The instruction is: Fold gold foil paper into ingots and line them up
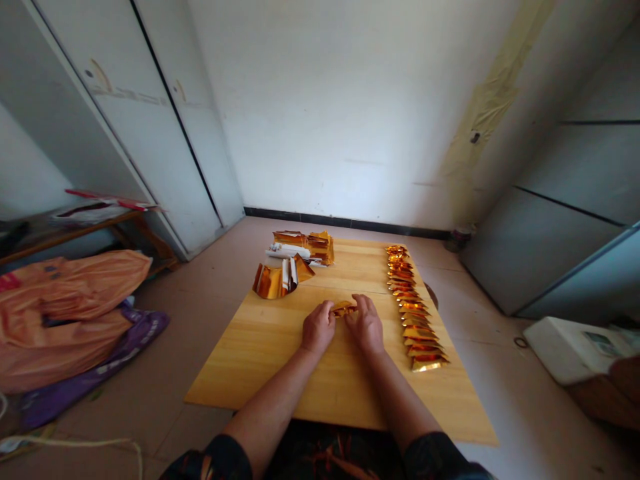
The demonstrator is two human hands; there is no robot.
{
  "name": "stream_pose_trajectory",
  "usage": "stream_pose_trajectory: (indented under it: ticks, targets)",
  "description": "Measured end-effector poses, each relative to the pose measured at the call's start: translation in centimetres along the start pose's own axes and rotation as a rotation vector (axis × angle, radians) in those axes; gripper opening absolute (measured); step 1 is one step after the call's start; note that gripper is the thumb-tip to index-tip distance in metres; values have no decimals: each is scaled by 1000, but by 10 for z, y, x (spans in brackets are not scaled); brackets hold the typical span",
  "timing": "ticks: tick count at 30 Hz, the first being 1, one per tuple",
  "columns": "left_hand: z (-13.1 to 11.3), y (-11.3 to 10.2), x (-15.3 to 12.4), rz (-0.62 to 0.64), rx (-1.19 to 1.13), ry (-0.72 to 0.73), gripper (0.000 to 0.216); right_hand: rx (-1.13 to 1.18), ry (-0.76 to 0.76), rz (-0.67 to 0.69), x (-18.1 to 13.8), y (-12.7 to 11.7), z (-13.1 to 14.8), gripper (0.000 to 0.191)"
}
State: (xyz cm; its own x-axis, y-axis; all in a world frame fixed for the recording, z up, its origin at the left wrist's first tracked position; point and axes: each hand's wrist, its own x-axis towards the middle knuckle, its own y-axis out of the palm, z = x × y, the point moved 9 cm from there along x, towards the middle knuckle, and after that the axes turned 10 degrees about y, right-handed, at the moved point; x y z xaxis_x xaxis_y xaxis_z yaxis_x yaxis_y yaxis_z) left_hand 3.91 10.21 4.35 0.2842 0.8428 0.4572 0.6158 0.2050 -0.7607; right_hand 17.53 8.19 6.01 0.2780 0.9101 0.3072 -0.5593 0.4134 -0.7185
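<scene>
Between my two hands, just above the middle of the wooden board (280, 347), is a small piece of folded gold foil paper (343, 309). My left hand (319, 327) pinches its left end, and my right hand (366, 323) grips its right end with fingers bent. A long row of folded gold foil pieces (417, 313) runs along the board's right side, overlapping one another. At the far left lie curled gold foil sheets (270, 281) with white backs, and behind them a stack of more foil sheets (320, 248) beside a white roll (289, 251).
An orange bag (75, 300) and a purple bag (115, 360) lie at the left, near a wooden bench (135, 223). Grey cabinets (150, 120) stand behind them. A refrigerator (565, 200) and a white box (575, 347) are at the right. A white wall (340, 120) rises behind the board.
</scene>
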Motion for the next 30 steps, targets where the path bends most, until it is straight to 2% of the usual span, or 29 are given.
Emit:
stream_pose_trajectory:
  ticks: [3, 8, 15, 17, 20, 26, 30]
  targets:
    - [-5, 2, -1, 23, 43, 64, 22, -195, -156, -43, -7, -8, 14, 33]
    - [-13, 3, -3, 42, 55, 137, 20, -373, -285, -63, -16, -9, 28, 11]
    - [-28, -5, -8, 37, -74, 254, 22, -473, -321, -69, -20, -18, 40, 16]
    - [-33, -10, -9, 27, -147, 310, 34, -490, -322, -85, -23, -30, 43, 16]
    - [-30, -19, -10, -1, -219, 294, 50, -508, -315, -136, -33, -61, 41, 21]
    - [-26, -13, -6, 39, -228, 263, 38, -479, -326, -141, -75, -130, -2, 24]
    - [-29, -12, -4, 18, -205, 285, 32, -484, -322, -181, -86, -150, -22, 23]
